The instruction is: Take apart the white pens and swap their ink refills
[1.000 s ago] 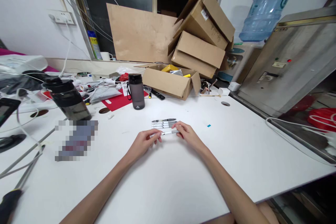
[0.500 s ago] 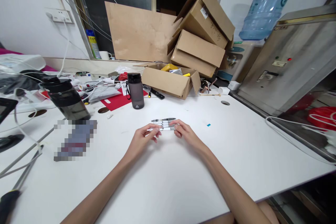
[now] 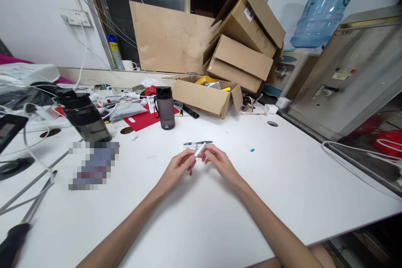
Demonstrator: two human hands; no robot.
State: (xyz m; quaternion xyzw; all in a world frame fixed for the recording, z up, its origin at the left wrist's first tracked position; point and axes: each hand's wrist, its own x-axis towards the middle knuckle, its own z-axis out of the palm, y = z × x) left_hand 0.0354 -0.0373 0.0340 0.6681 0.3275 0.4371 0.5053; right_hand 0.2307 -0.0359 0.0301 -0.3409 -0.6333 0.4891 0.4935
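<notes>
Over the middle of the table, a slim white pen (image 3: 200,150) slants up and away to the right. My left hand (image 3: 180,165) pinches its lower end between thumb and fingers. The curled fingers of my right hand (image 3: 218,161) close in at the upper end and seem to touch it; the exact contact is partly hidden. Just beyond my fingertips lies a dark clear-barrelled pen (image 3: 197,143). More pale pens (image 3: 189,147) rest beside it, mostly covered by my hands.
A dark bottle (image 3: 165,109) stands behind the pens, a larger bottle (image 3: 86,117) to the left near a pixelated patch. An open cardboard box (image 3: 201,96), remote (image 3: 190,112) and red folder (image 3: 138,122) line the back. A small blue scrap (image 3: 252,150) lies right.
The white pen has turned from lying level between my hands to a steep slant. My hands have drawn closer together, and the whole view has shifted slightly.
</notes>
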